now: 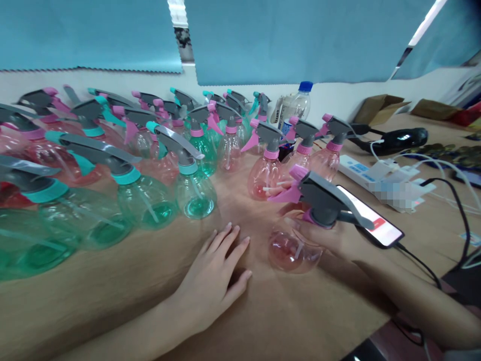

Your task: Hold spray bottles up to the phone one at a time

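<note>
My right hand [300, 225] is wrapped round the neck of a clear pink spray bottle [287, 250] with a grey and pink trigger head. The bottle is tilted a little, and I cannot tell whether its base touches the table. Flat on the brown table surface [240, 321] lies my left hand [214, 265], fingers spread, with nothing in it. Close to its fingertips stands a green spray bottle [195, 195] with a teal collar. Behind my right hand, another pink spray bottle [263, 173] stands upright.
Several more green and pink spray bottles [145, 200] crowd the left and back. To the right lie a phone [391, 233] with a cable, a white power strip [361, 173] and a black device [402, 140]. A blue-capped plastic bottle [300, 103] stands by the wall, near an open cardboard box [378, 110].
</note>
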Motion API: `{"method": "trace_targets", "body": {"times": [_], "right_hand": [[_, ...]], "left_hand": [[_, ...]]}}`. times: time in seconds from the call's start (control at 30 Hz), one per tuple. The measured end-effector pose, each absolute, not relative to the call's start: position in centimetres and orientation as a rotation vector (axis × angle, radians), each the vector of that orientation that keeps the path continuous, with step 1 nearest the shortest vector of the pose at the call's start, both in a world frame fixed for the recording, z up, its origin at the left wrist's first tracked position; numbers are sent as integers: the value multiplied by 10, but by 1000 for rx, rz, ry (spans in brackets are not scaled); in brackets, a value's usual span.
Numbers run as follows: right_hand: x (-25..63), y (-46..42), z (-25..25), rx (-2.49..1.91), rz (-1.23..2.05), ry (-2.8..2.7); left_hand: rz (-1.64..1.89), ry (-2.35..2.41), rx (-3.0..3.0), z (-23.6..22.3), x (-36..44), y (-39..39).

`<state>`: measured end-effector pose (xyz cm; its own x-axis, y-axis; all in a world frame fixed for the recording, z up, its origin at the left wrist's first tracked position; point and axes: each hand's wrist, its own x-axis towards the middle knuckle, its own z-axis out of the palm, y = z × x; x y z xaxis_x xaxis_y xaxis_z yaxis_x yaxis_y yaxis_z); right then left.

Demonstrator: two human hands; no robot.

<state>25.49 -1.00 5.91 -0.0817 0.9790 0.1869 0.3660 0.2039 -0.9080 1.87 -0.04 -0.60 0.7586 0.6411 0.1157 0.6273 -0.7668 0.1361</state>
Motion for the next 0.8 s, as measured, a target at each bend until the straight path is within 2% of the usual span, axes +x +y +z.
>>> {"method": "trace_targets", "body": {"times": [0.33, 0.8], "right_hand": [[258, -10, 62, -1330, 848, -1655], [260, -13, 61, -1452, 615, -1691]], "left_hand": [[246, 1044, 2860, -7, 19, -1], [251, 1056, 2864, -8, 20, -1]]}}
